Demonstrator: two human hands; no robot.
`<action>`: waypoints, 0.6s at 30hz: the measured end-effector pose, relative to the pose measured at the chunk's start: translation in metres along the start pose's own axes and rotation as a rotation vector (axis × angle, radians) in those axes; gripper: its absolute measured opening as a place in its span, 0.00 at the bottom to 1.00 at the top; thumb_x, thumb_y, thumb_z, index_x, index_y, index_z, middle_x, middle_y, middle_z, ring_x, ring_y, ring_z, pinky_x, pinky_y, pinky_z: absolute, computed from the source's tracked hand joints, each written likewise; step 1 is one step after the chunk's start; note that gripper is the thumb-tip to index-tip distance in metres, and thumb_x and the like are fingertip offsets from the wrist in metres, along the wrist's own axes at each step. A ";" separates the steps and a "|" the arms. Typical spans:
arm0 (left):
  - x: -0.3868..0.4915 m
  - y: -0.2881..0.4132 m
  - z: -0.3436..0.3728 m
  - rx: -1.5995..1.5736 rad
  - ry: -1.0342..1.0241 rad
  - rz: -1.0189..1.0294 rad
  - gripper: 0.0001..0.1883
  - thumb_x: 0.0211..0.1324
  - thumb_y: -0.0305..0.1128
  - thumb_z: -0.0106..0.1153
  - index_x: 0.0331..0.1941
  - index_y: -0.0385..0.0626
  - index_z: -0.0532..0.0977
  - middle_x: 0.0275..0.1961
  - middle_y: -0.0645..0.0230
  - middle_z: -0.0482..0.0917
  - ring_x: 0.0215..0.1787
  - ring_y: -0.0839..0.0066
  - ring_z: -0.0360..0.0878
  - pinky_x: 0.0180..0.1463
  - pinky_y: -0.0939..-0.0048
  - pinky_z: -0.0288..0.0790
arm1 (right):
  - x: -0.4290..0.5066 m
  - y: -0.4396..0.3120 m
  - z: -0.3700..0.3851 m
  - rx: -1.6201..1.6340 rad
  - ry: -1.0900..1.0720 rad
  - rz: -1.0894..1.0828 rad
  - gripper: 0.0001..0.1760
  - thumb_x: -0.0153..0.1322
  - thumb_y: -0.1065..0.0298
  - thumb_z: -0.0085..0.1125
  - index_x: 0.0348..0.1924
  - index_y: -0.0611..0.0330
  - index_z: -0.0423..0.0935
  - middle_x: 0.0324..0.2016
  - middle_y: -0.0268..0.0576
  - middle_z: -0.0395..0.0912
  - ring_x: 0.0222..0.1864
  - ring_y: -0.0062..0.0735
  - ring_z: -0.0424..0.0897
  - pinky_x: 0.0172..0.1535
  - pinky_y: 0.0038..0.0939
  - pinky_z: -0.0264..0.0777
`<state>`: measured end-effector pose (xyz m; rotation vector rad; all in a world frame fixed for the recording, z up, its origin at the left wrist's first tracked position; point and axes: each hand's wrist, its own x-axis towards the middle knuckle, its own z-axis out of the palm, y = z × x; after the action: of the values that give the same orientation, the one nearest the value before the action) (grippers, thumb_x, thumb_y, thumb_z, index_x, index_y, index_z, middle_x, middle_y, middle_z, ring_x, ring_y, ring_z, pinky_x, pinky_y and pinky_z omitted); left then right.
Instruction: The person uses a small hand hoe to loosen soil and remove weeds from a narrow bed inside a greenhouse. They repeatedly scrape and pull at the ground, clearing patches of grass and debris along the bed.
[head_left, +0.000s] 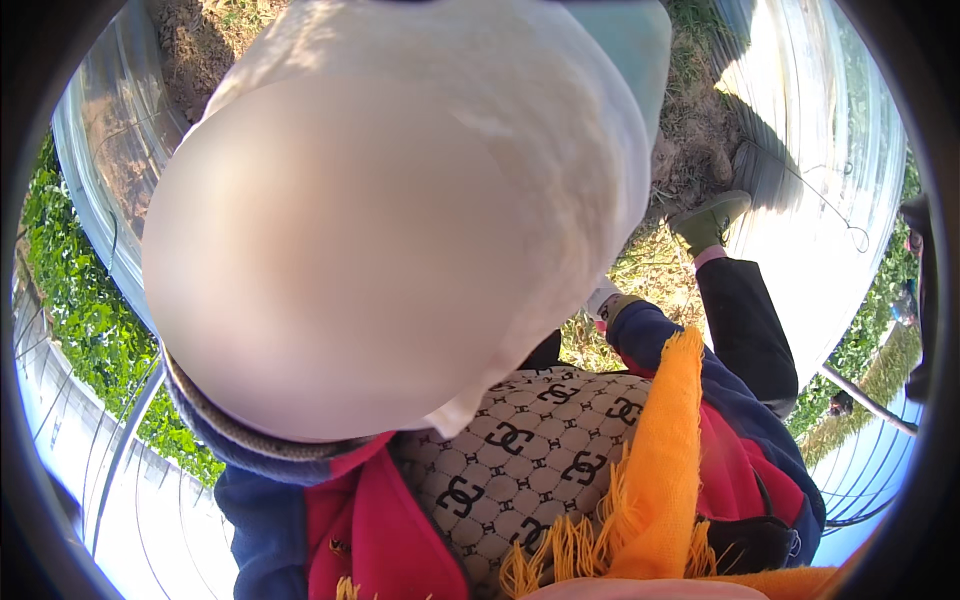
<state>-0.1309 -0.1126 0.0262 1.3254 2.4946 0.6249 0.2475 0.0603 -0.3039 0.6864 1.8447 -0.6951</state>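
Neither of my hands can be made out. A large blurred shape with a pale cloth covering (570, 150) fills the upper middle, very close to the camera. Below it are a navy and red jacket (405, 517) and a beige top with a dark repeated pattern (517, 442). An orange fringed scarf (664, 457) lies over them. A navy sleeve (660, 337) ends at a partly hidden, pale-covered hand (600, 296); whose hand it is, and what it touches, I cannot tell.
A black trouser leg and green shoe (712, 217) stand by translucent plastic sheeting (810, 225). More sheeting (112, 165) curves at left. Leafy green plants (90, 330), dry grass with bare soil (694, 127) and a thin pole (870, 401) surround the figure.
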 end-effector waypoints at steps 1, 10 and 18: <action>0.000 -0.001 -0.002 0.001 -0.001 0.007 0.19 0.63 0.43 0.68 0.54 0.48 0.82 0.40 0.61 0.88 0.41 0.56 0.87 0.45 0.58 0.80 | -0.007 0.017 -0.004 -0.098 -0.032 -0.017 0.28 0.81 0.42 0.51 0.42 0.62 0.81 0.36 0.50 0.83 0.40 0.52 0.80 0.46 0.44 0.74; -0.021 0.000 -0.002 -0.013 0.026 0.009 0.19 0.62 0.43 0.68 0.54 0.48 0.82 0.40 0.62 0.88 0.40 0.56 0.87 0.45 0.59 0.80 | 0.051 -0.008 -0.133 0.217 0.254 -0.164 0.33 0.80 0.36 0.51 0.47 0.63 0.83 0.36 0.55 0.87 0.43 0.60 0.84 0.49 0.48 0.77; -0.024 0.002 -0.011 0.019 0.023 0.010 0.19 0.62 0.43 0.69 0.53 0.47 0.82 0.40 0.62 0.88 0.40 0.56 0.87 0.44 0.59 0.80 | 0.004 -0.007 -0.041 -0.224 -0.196 0.017 0.34 0.82 0.38 0.42 0.56 0.61 0.82 0.52 0.57 0.84 0.57 0.55 0.82 0.60 0.49 0.73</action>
<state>-0.1202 -0.1344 0.0374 1.3462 2.5195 0.6245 0.2165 0.0863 -0.2934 0.4705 1.7020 -0.5152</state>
